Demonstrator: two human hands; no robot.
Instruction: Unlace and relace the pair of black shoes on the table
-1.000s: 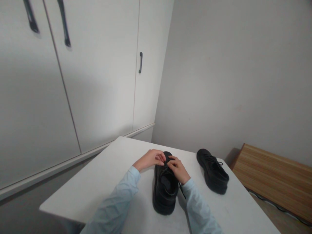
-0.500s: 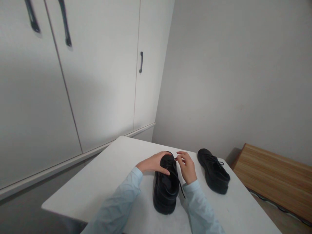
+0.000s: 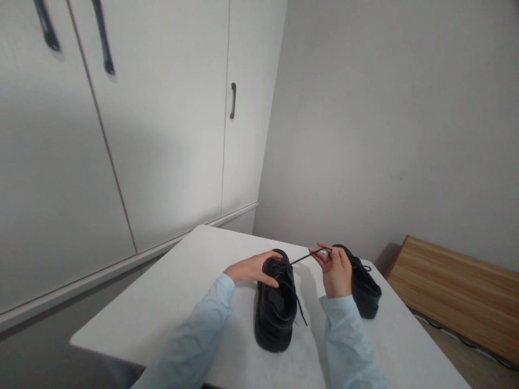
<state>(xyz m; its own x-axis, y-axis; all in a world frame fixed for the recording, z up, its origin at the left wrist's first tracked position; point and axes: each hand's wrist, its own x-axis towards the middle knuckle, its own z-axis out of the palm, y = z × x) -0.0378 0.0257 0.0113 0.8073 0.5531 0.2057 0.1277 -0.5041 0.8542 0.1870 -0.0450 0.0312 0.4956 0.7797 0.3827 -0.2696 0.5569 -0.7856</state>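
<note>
A black lace-up shoe (image 3: 275,319) stands on the white table, its toe pointing away from me. My left hand (image 3: 257,268) grips the front part of this shoe from the left, thumb near the tongue and fingers over the toe side. A black shoelace (image 3: 306,256) runs taut from the eyelets up to my right hand (image 3: 336,270), which pinches it between thumb and fingers. The other lace end (image 3: 300,312) hangs down the shoe's right side. A second black shoe (image 3: 367,294), its lace tied, stands behind my right hand and is partly covered by it.
The white table (image 3: 162,302) has its far edge close to the grey wall (image 3: 365,135). White cupboard doors (image 3: 170,135) with dark handles rise at the left. A wood-grain board (image 3: 458,297) lies beyond the table on the right, with a cable along its lower edge.
My right hand has moved right and slightly up, away from the shoe, drawing the lace out into a straight line. My left hand stays on the shoe.
</note>
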